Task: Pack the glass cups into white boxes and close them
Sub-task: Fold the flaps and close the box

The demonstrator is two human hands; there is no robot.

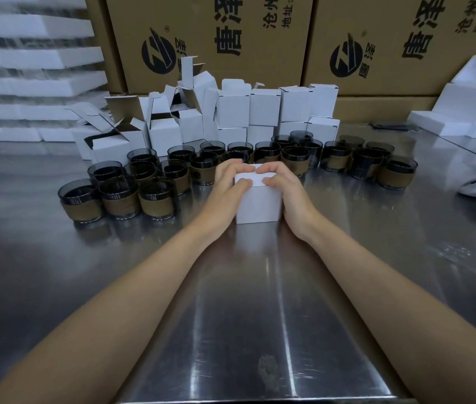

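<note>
White box (257,204) sits between left hand (226,186) and right hand (288,189), both gripping its top; glass cups (155,196) just beyond.

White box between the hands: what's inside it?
The white box is closed on top, left hand and right hand curled over its lid. Inside is covered; no cup can be confirmed.

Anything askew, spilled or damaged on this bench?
Only the open white boxes at the back left: they lie tumbled, flaps at odd angles, while the closed boxes beside them stand stacked squarely. The glass cups stand upright; no spill or breakage shows. The left hand and right hand grip the front box.
</note>
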